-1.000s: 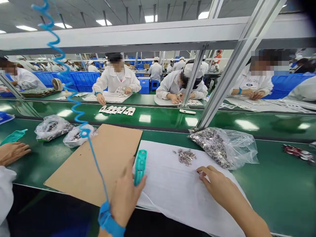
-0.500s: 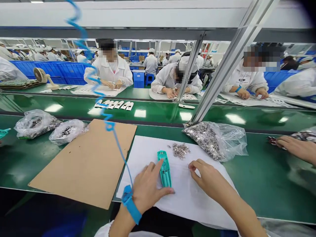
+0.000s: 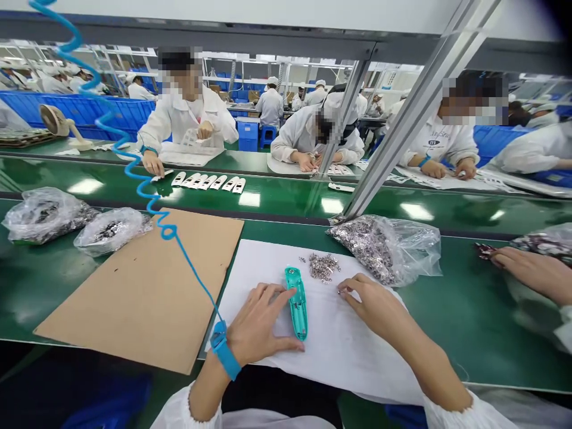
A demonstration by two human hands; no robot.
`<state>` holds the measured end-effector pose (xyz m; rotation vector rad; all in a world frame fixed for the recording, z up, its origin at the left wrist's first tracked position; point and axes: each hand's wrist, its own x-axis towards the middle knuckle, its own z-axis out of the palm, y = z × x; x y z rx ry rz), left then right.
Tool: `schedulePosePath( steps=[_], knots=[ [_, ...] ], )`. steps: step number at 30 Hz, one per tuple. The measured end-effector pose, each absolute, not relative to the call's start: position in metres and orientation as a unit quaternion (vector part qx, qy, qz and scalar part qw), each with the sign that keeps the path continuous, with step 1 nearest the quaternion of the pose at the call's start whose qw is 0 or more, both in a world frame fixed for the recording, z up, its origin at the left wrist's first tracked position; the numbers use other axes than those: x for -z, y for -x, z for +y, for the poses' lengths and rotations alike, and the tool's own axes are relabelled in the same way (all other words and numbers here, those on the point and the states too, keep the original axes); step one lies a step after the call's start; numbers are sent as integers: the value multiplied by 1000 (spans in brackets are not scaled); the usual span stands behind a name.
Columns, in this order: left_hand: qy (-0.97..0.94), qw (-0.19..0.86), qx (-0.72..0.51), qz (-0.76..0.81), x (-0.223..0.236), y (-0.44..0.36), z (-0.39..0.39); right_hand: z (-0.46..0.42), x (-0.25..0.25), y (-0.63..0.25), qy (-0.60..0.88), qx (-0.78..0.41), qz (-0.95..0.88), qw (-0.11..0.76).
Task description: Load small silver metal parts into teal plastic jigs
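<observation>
A teal plastic casing half [image 3: 298,310], long and hollow side up, lies on a white sheet [image 3: 357,351]. My left hand [image 3: 257,325], with a blue wrist strap [image 3: 224,351], steadies it: the index finger touches its left side and the thumb is at its lower end. To the right, my right hand [image 3: 373,298] is closed in a pinch above the sheet. A tiny shiny metal part [image 3: 339,292] shows at its fingertips, too small to make out fully. Just beyond is a loose pile of small metal parts [image 3: 324,267].
A plastic bag of metal parts [image 3: 375,250] lies behind the sheet. Brown cardboard [image 3: 147,298] is at left, with two more bags [image 3: 111,229] behind it. A blue coiled cord [image 3: 145,190] runs to my strap. A co-worker's hand [image 3: 531,271] is at far right.
The view has shifted slightly, and the cord hangs further left. The casing is turned a little more upright. Across the bench, a co-worker's hand has reached to the row of white casings.
</observation>
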<state>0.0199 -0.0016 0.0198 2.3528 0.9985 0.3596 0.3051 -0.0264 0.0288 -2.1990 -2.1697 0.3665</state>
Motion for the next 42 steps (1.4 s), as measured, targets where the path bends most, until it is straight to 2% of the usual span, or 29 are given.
schedulePosePath(
  steps=[5, 9, 17, 23, 28, 35, 42],
  knots=[
    [-876, 269, -161, 367, -14, -18, 0, -27, -31, -300, 698, -75, -712, -12],
    [-878, 262, -166, 364, -12, -17, -1, -33, -29, -297, 691, -73, -719, 18],
    [-884, 243, -177, 358, -11, -17, -1, -40, -32, -297, 685, -164, -703, 102],
    [-887, 241, -193, 342, -7, -18, 0, -62, -56, -242, 606, -262, -730, 176],
    [-883, 244, -185, 356, -10, -19, 1, -69, -54, -207, 566, -326, -735, 185],
    [-884, 241, -184, 356, -9, -20, 0, -73, -46, -214, 598, -333, -701, 200],
    [-885, 234, -187, 357, -9, -20, 0, -70, -42, -215, 583, -397, -669, 236]
  ],
)
